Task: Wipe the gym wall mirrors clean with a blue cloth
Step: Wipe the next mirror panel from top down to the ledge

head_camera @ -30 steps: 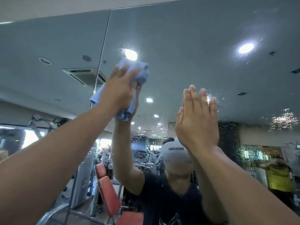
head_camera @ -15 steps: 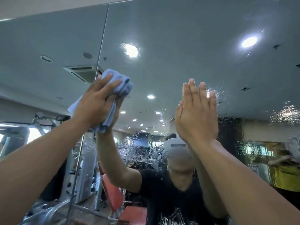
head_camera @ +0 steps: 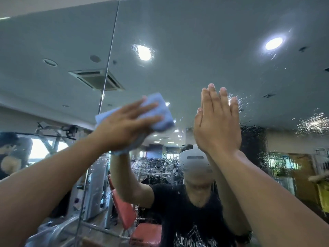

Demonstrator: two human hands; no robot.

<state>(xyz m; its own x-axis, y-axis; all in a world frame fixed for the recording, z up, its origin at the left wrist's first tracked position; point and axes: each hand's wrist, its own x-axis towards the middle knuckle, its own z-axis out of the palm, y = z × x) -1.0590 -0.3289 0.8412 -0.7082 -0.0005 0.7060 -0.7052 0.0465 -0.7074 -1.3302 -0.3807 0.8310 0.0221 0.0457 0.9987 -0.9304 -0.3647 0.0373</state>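
The wall mirror point(head_camera: 195, 50) fills the view and reflects the gym ceiling and me. My left hand point(head_camera: 124, 127) presses a folded blue cloth point(head_camera: 160, 120) flat against the glass, just right of the vertical seam point(head_camera: 110, 56) between two panels. Its fingers lie stretched across the cloth and its thumb is hidden. The hand and cloth are blurred by motion. My right hand point(head_camera: 217, 125) rests flat on the mirror to the right of the cloth, fingers straight and pointing up, holding nothing. Water droplets point(head_camera: 252, 139) cover the glass to the right of and below my right hand.
The mirror reflects gym machines and a red padded bench point(head_camera: 124, 209) at lower left. The upper part of the glass shows only the reflected ceiling, its lights and a vent point(head_camera: 96, 80). A person in yellow point(head_camera: 322, 191) is reflected at the right edge.
My left hand swept the cloth down and left to the seam, then right toward my right hand. Its fingers went from curled to stretched. My right hand stayed planted.
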